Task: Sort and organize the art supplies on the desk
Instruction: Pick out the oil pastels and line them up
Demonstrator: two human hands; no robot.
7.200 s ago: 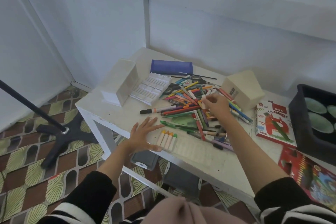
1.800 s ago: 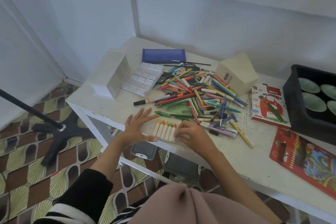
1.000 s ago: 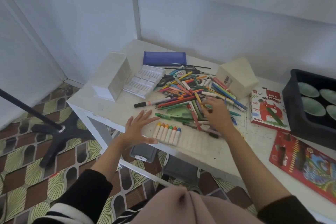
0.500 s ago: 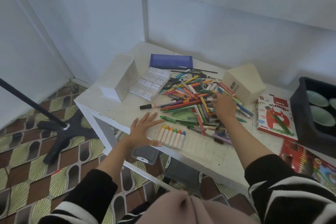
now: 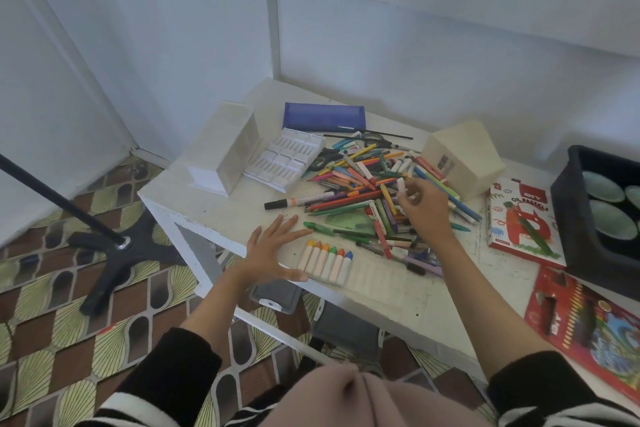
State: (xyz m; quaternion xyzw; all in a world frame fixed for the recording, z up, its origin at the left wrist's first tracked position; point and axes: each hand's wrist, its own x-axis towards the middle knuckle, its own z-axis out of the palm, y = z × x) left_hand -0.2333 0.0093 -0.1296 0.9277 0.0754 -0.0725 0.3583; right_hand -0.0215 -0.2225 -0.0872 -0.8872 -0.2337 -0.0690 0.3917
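Fingertips (image 5: 408, 194) on the right hand (image 5: 424, 210) are pinched round a little white stick (image 5: 401, 185), a crayon or pastel by the look of it, held right over the big messy pile of pens and pencils (image 5: 360, 198) in the middle of the frame. Left hand (image 5: 272, 251) is doing the opposite: flat on the desk (image 5: 214, 215), fingers (image 5: 284, 224) spread out and relaxed, gripping nothing. Its thumb sits just beside a row of six crayons (image 5: 329, 258) lined up in a pale tray (image 5: 377, 276) below the pile; whether it actually touches the tray I can't tell. Between that hand and the pile lie a green pen (image 5: 332, 229) and a black-capped marker (image 5: 298, 201). Further up there's a white palette (image 5: 287, 163) leaning against a white organizer box (image 5: 225, 152), with a blue pencil case (image 5: 323, 117) behind them near the wall. A cream box (image 5: 460, 156) sits at the pile's upper right edge. Over on the right of the frame: an oil pastels box (image 5: 519, 218), a black bin (image 5: 568, 218), and lower down a red coloured-pencil pack (image 5: 588, 326). Black stand base (image 5: 114, 250) is on the patterned floor at left.
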